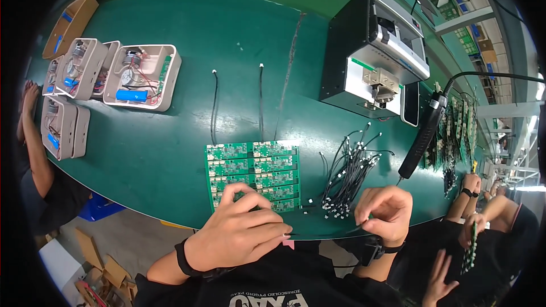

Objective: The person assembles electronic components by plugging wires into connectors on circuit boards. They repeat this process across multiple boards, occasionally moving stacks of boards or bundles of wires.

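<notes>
A thin black cable (324, 235) with small white ends is stretched between my two hands at the table's front edge. My left hand (233, 236) pinches one end, its wrist below the lower part of a green circuit board panel (276, 164). The other end is in the closed fingers of my right hand (389, 211), just right of a pile of black cables (351, 173) with white connectors. Two of the same cables, the left one (215, 99) and the right one (261, 99), run from the panel's far edge. My fingers hide part of the panel.
Beige housings (170, 94) with blue batteries and wires stand at the left. A black and silver machine (348, 51) is at the back right. A black corded tool (422, 139) hangs near my right hand. Boards (455, 131) are stacked farther right. Other people work on both sides.
</notes>
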Tool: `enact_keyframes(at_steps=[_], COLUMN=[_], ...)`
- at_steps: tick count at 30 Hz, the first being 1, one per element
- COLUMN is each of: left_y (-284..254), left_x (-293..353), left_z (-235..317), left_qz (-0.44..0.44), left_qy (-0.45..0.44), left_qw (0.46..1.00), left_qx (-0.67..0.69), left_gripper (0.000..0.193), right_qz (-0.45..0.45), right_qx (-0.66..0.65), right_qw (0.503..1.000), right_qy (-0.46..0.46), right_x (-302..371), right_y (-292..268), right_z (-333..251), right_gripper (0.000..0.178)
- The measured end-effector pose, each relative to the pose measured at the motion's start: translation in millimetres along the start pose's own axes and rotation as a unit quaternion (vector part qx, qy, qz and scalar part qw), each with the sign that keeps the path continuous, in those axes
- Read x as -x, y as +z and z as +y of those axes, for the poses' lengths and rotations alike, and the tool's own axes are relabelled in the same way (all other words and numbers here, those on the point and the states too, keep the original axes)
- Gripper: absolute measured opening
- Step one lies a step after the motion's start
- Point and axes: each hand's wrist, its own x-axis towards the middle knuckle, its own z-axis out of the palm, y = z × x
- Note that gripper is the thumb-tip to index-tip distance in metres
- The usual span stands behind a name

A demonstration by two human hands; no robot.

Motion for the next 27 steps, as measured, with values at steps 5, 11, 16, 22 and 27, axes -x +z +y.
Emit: enact_keyframes(at_steps=[5,11,16,22,27], left_y=[-4.3,-2.6,-3.8,-12.3,-28.9], left_x=[0.4,0.1,8.4,18.6,21.7], left_z=[-0.2,2.0,-5.4,-15.3,-19.8], left_qz=[0.064,0.095,0.129,0.147,0.171], left_qy=[0.003,0.024,0.01,-0.021,-0.095], left_qw=[0.997,0.982,0.964,0.964,0.964], left_qx=[-0.044,-0.162,-0.234,-0.22,-0.179], left_gripper=[0.019,0.017,0.015,0.02,0.036], right_qz=[0.077,-0.078,-0.099,-0.148,-0.154], right_qx=[-0.09,0.36,0.412,0.485,0.505], right_qw=[0.982,0.928,0.903,0.858,0.845], right_qy=[0.15,-0.06,-0.066,-0.08,-0.08], right_x=[-19.8,-38.2,-57.5,-78.3,-104.1], right_y=[50.7,94.4,109.2,119.5,113.0], right_z=[-3.3,21.3,25.3,22.0,17.5], right_gripper=[0.045,0.036,0.021,0.018,0.016])
